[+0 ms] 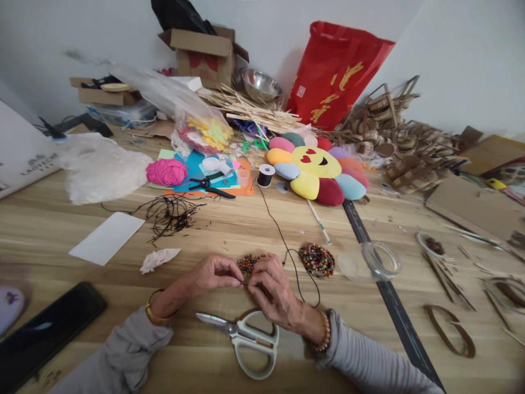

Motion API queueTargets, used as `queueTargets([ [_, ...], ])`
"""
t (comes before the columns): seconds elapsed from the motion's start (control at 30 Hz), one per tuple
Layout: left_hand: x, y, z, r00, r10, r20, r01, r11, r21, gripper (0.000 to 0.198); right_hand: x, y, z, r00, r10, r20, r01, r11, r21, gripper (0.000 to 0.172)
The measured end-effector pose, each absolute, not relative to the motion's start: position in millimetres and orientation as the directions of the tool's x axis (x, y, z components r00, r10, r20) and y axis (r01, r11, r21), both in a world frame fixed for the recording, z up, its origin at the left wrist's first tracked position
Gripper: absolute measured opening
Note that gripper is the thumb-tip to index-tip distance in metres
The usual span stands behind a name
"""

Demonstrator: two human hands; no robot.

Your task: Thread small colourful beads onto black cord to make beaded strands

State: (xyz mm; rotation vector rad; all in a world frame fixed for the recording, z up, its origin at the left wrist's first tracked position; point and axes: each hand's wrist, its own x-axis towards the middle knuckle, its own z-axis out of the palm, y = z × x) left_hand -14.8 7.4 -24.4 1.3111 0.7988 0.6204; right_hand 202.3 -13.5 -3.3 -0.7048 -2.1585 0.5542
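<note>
My left hand [211, 274] and my right hand [273, 290] meet at the near middle of the wooden table [246, 224], both pinched on a thin black cord [283, 241]. A small beaded piece [248, 263] lies just beyond my fingertips, touching them. The cord runs from my right hand back to a black thread spool [266, 175]. A larger coil of coloured beads [316, 260] lies to the right of my right hand. Pale green scissors [246, 339] lie shut just in front of my wrists.
A black phone [45, 328] lies near left, with white paper [107, 237] and a crumpled tissue [158, 259] beyond. A clear jar [381, 260] and black ruler [385, 290] lie right. A flower cushion [315, 169], pink yarn [166, 172], black pliers [211, 187], cut cord scraps [172, 213] and cardboard pieces [410, 148] lie farther back.
</note>
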Motion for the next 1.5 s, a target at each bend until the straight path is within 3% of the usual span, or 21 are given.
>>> queueTargets([
  [1.07, -7.0, 3.9, -19.2, 0.588, 0.772, -0.240, 0.020, 0.283, 0.959, 0.023, 200.7, -14.0, -8.4, -0.555, 0.612, 0.564, 0.229, 0.764, -0.604, 0.011],
  [1.5, -6.7, 5.2, -14.1, 0.614, 0.767, -0.188, 0.057, 0.194, 0.979, 0.019, 202.3, -15.1, -5.5, -0.566, 0.625, 0.538, 0.245, 0.750, -0.614, 0.014],
])
